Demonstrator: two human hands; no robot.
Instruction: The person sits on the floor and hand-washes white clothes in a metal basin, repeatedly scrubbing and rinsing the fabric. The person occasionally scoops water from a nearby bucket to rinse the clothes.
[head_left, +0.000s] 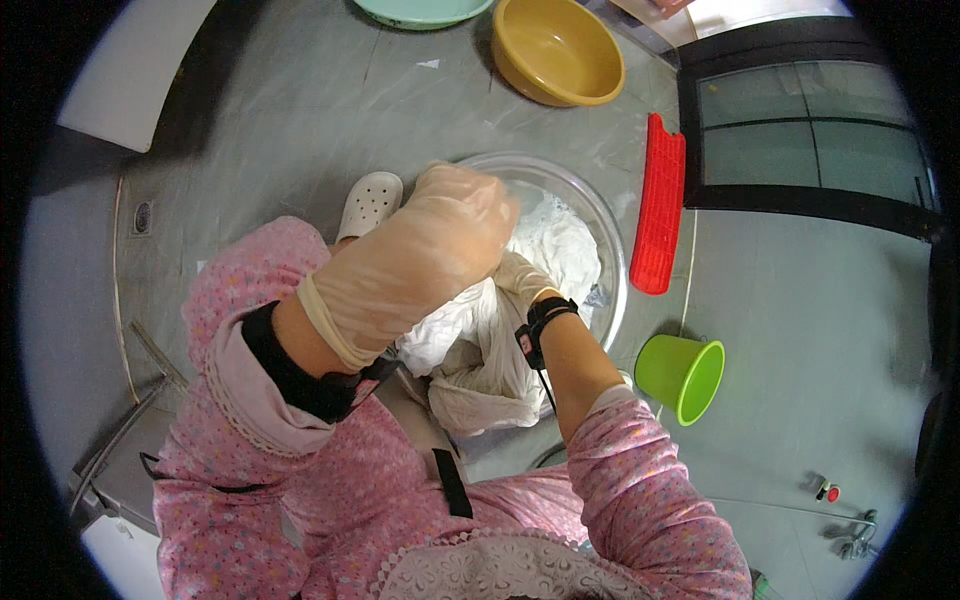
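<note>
A round clear-rimmed basin (616, 247) stands on the floor before me, with wet white cloth (562, 247) and some suds in it. Wearing a pale translucent rubber glove, my left hand (476, 202) is raised over the basin's near left part; it is blurred, and its fingers are hard to make out. Lower down, my right hand (523, 276), gloved too, is closed on the white cloth, part of which hangs over the basin's near edge in a bunched, off-white fold (484, 390). Whether the left hand also grips cloth cannot be seen.
A red plastic washboard (658, 210) lies right of the basin, and a lime-green bucket (701, 382) is nearer me. Beyond are a yellow basin (559, 52) and a mint-green basin (424, 11). A floor drain (142, 218) is at left, a dark-framed glass door (810, 124) at right.
</note>
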